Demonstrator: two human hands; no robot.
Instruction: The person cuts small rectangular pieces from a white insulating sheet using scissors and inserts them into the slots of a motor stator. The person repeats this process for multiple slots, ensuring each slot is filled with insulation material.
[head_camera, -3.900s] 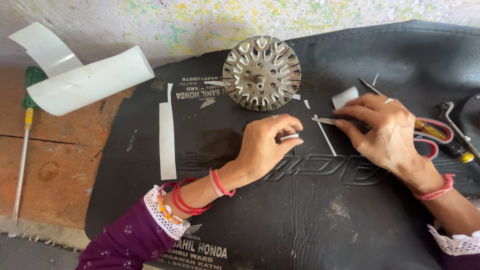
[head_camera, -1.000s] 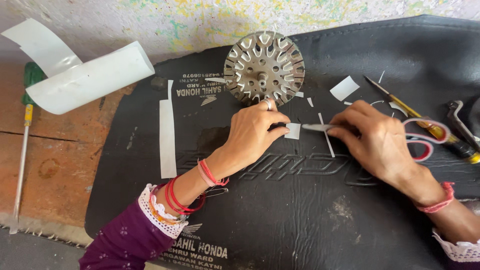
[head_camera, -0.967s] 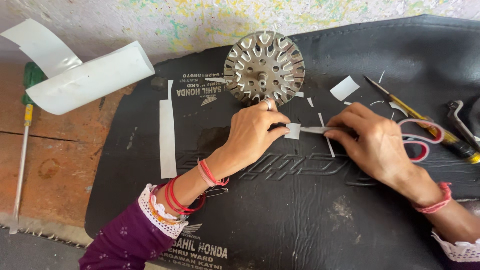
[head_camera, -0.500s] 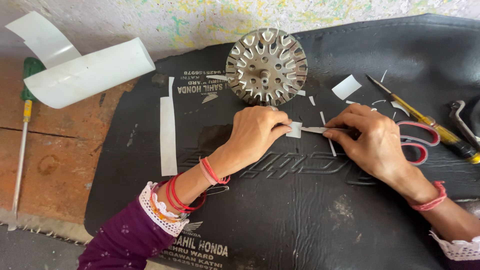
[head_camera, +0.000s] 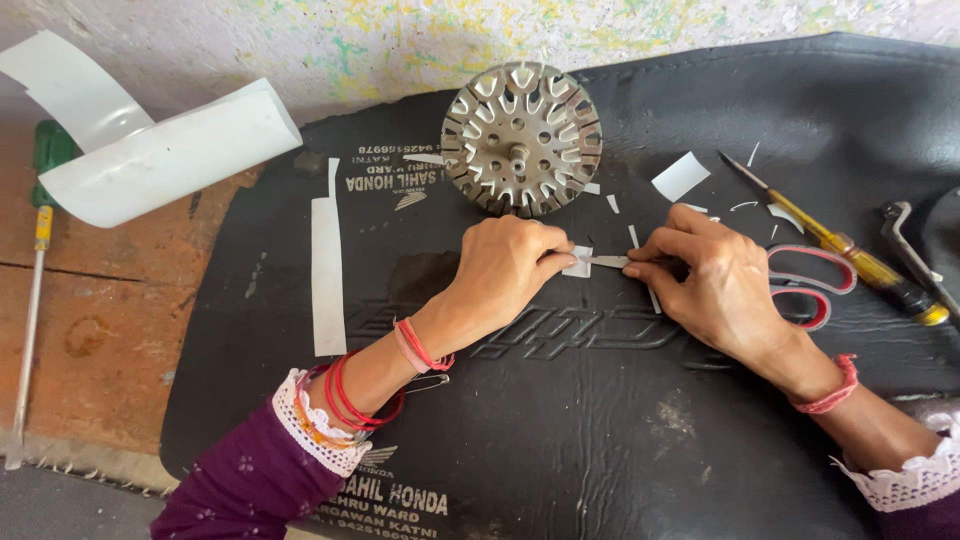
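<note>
While both hands pinch one small white strip (head_camera: 578, 262), left hand (head_camera: 505, 265) and right hand (head_camera: 712, 282) closed on it; one slotted metal disc (head_camera: 521, 138), one pair of scissors (head_camera: 812, 290) beside.

We see a matt black mat (head_camera: 600, 420) of leather-like sheet, faintly creased and embossed, lying on rough, worn reddish wood (head_camera: 90, 330). On it stands a slotted disc (head_camera: 521, 137) of dull grey metal. The small piece (head_camera: 577, 262) pinched between the left hand (head_camera: 505, 270) and right hand (head_camera: 715, 280) looks like smooth white paper, as do the long strip (head_camera: 327, 275) and the glossier curled sheet (head_camera: 170, 155). The scissors (head_camera: 815, 290) have shiny red plastic handles.
</note>
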